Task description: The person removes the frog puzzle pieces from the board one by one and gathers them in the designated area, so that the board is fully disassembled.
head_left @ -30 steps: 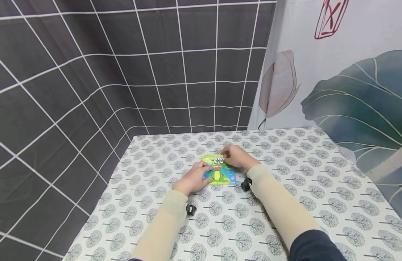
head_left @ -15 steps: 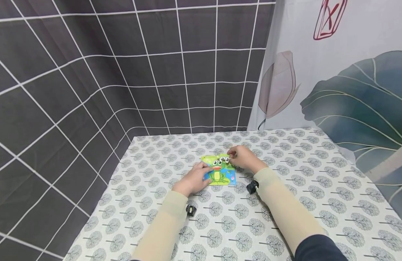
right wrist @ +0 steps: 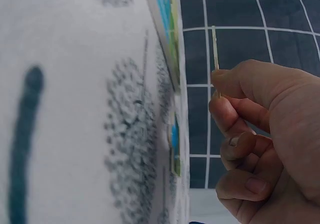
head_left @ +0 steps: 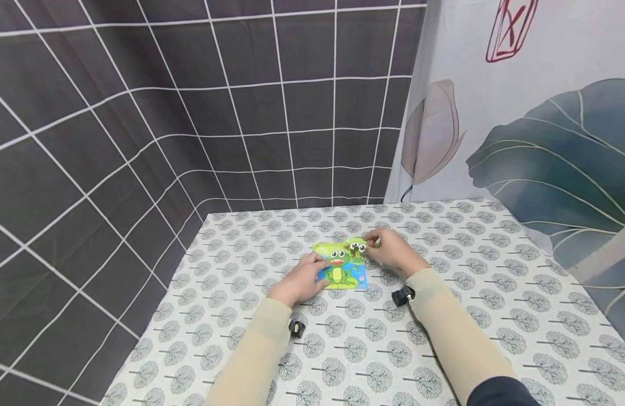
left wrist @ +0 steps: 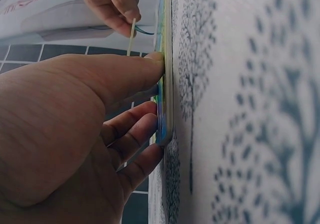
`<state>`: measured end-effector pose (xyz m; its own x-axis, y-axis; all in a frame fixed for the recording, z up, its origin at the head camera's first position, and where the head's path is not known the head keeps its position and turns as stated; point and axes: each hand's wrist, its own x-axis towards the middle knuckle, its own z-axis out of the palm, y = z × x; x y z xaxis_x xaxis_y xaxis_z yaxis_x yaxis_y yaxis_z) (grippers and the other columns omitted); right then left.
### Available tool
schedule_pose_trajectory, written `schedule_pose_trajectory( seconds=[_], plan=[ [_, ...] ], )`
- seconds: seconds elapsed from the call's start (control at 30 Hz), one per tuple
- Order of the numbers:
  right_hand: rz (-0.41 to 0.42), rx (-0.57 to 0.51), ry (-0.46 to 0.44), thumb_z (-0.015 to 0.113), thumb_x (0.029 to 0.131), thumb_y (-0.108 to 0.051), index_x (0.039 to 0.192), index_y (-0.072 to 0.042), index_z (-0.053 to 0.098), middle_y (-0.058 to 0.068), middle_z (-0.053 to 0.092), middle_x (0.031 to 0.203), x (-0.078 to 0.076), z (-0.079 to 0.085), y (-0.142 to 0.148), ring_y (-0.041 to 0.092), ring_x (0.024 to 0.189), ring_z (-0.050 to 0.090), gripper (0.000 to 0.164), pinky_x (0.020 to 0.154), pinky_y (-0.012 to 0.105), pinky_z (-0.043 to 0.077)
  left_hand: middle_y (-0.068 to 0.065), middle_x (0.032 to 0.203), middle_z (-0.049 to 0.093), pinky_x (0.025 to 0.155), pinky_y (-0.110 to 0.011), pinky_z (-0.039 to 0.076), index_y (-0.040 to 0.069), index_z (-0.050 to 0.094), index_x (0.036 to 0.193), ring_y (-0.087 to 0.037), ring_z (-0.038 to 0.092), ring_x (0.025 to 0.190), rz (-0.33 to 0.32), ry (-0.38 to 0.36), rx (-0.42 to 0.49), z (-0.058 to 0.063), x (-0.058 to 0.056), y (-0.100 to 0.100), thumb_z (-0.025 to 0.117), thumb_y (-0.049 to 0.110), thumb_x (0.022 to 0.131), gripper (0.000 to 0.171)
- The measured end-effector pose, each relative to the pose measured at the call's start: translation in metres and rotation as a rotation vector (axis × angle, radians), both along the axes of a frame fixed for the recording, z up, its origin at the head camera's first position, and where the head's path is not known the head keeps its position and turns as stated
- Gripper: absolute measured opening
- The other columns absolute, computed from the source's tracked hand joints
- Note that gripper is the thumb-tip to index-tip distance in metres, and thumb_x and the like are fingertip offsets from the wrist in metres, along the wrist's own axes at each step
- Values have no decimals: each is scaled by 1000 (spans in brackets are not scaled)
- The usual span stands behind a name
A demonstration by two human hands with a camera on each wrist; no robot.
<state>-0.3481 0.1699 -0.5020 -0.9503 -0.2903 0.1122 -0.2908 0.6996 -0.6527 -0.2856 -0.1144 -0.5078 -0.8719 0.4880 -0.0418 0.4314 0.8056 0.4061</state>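
Observation:
A flat picture board point(head_left: 354, 281) with a green frog on a blue and green ground lies on the table, seen edge-on in the left wrist view. My left hand point(head_left: 301, 277) rests on its left side, thumb and fingertips touching the board. Above the board's upper right corner, my right hand point(head_left: 390, 250) pinches a thin puzzle piece point(head_left: 358, 247) printed with two frog eyes. The right wrist view shows that piece point(right wrist: 215, 44) edge-on between thumb and forefinger, apart from the board. A printed pair of eyes also shows on the board's frog.
A tree-patterned cloth point(head_left: 358, 344) covers the table. A dark gridded curtain point(head_left: 251, 113) stands behind and at left, a pale leaf-printed one point(head_left: 545, 141) at right. A small blue-green edge point(right wrist: 175, 146) shows low on the cloth in the right wrist view.
My right hand has moved right with the eye piece, away from the frog's head, uncovering the eyes printed on the board. The left hand and board have stayed in place.

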Motion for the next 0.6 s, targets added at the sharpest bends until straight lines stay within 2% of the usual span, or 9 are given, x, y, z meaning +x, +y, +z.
schedule_pose_trajectory(
  seconds=[0.37,0.6],
  plan=[
    [-3,-4,13,75,91,-13,122,-6,74,0,69,97,-2,6,18,18,74,59,32,63,35,54,-2,145,51,118,-42,42,17,51,156,-21,47,136,-15,-18,-31,4,4,-2,68,33,102,58],
    [-40,-10,-22,74,92,-13,127,-5,71,3,68,100,-2,9,32,22,80,58,36,60,34,54,-2,145,51,118,-42,42,16,51,156,-22,47,136,-24,-32,-22,6,8,-2,70,33,101,60]
  ],
)
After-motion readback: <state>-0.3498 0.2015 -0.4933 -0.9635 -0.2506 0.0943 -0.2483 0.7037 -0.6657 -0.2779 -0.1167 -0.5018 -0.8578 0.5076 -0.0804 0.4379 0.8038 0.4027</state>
